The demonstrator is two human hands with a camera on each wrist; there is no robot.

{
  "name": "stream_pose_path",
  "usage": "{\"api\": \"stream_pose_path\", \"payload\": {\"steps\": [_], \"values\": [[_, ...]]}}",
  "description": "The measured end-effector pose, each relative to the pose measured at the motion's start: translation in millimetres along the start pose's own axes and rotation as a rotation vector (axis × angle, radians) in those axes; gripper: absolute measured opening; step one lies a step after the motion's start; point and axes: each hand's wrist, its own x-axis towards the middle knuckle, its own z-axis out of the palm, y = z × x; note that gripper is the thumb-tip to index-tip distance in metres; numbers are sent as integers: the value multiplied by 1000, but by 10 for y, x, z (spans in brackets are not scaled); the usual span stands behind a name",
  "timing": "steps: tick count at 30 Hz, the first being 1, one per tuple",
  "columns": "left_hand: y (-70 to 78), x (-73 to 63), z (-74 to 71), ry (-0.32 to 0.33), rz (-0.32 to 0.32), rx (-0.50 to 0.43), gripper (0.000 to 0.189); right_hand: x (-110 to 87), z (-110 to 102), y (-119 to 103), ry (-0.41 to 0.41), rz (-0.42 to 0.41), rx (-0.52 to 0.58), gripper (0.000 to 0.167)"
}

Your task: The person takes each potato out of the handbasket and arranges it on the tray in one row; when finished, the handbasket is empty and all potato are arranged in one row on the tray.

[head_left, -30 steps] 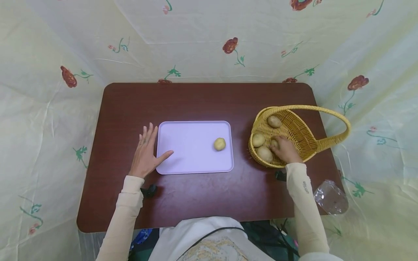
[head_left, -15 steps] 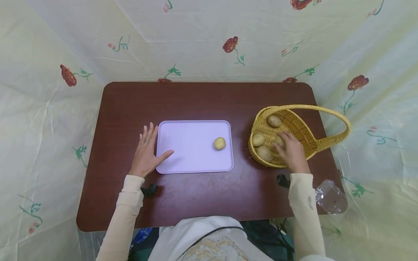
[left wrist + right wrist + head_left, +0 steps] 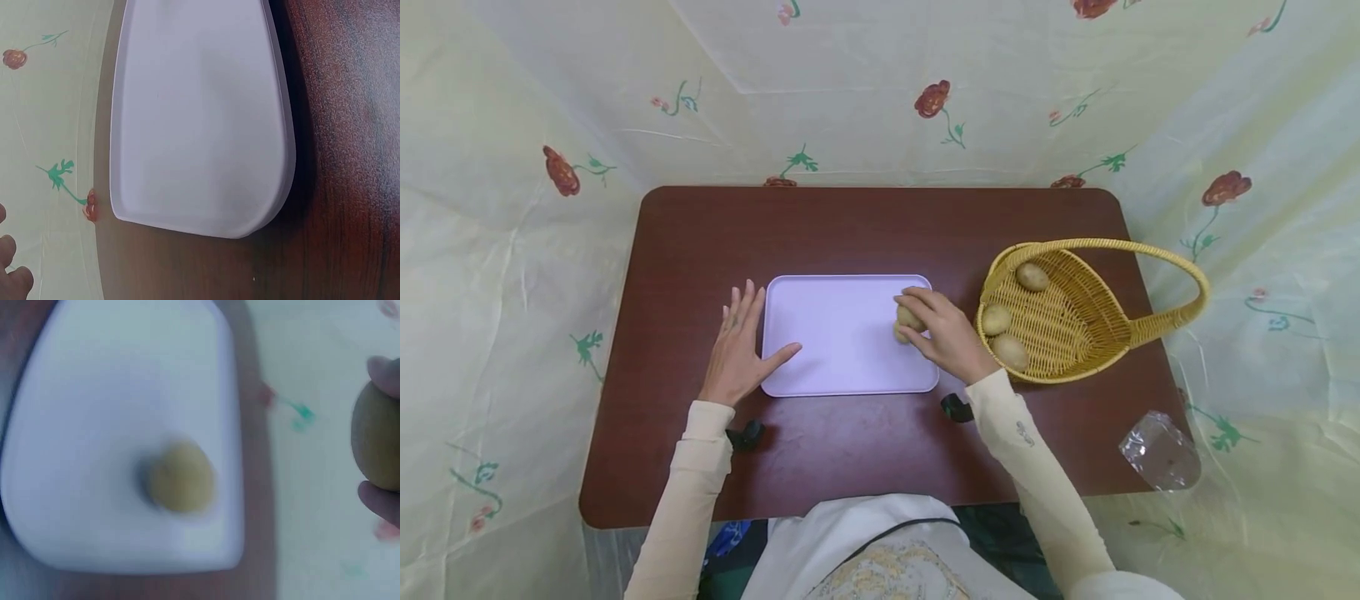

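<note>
My right hand point(image 3: 946, 333) pinches a potato point(image 3: 378, 434) between thumb and fingers, over the right part of the lilac tray point(image 3: 827, 333). Beneath it, another potato point(image 3: 182, 478) lies on the tray, mostly covered by the held one in the head view. My left hand point(image 3: 737, 350) has its fingers straight and spread at the tray's left edge, with the thumb reaching over the rim. The yellow wicker basket point(image 3: 1075, 333) on the right holds one potato point(image 3: 1032, 277) toward the back and two more, a potato point(image 3: 996, 319) and a larger potato point(image 3: 1010, 352), near its left side.
The basket's tall handle point(image 3: 1180, 267) arches out past the right table edge. A crumpled clear plastic piece point(image 3: 1161, 452) lies at the front right corner of the brown table point(image 3: 850, 458). Flowered cloth point(image 3: 865, 100) hangs behind the table and at its sides.
My right hand has lifted a potato out of the basket and carried it left over the tray. My left hand has stayed at the tray's left edge.
</note>
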Motion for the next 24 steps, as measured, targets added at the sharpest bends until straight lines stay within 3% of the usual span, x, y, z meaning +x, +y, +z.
{"api": "stream_pose_path", "payload": {"steps": [5,9,16,24], "values": [[-17,-13,2,-4,-8,2,104,178,444,70,-175,-35,11,41],[-44,-28,3,0,-6,9,104,213,659,141,-272,-29,25,40],[-60,-52,-8,11,2,2,104,224,848,230,-369,2,8,39],[-71,-63,-26,7,-6,-1,104,208,936,245,-455,77,-94,41]]}}
